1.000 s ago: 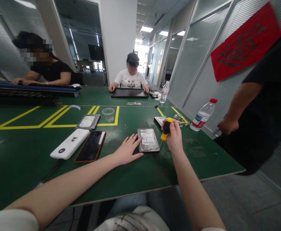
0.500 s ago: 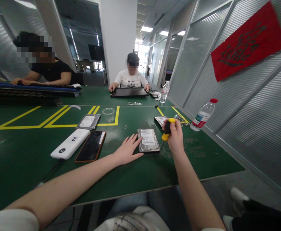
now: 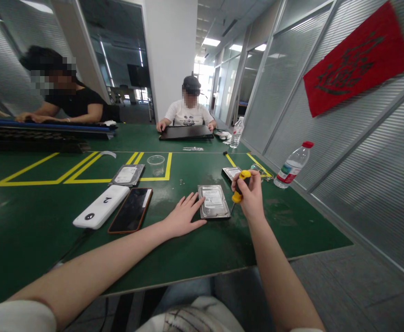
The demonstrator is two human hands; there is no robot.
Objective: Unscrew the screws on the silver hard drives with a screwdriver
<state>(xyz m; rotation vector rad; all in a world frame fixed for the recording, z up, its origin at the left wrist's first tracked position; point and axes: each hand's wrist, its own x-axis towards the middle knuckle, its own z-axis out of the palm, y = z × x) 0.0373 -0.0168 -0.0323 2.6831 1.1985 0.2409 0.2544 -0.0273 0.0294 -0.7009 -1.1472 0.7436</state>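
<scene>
A silver hard drive (image 3: 213,203) lies label up on the green table in front of me. My left hand (image 3: 185,216) rests flat with fingers spread, its fingertips against the drive's left edge. In my right hand (image 3: 252,193) is a screwdriver (image 3: 237,197) with a yellow and black handle, held tilted. Its shaft points down at the drive's near right corner; whether the tip sits in a screw is too small to tell. Just behind my right hand is a second hard drive (image 3: 231,173), partly hidden by the fingers. Several tiny screws (image 3: 181,181) lie beyond my left hand.
Left of my hand are a phone (image 3: 131,210), a white power bank (image 3: 101,207) with a cable, another hard drive (image 3: 127,174) and a clear cup (image 3: 156,166). A water bottle (image 3: 293,166) stands at right. Across the table, two people handle dark panels (image 3: 187,132).
My right hand has turned the screwdriver handle slightly, its fingers shifting around it. The left hand and the hard drive stay put. A foot at the lower right has left the view.
</scene>
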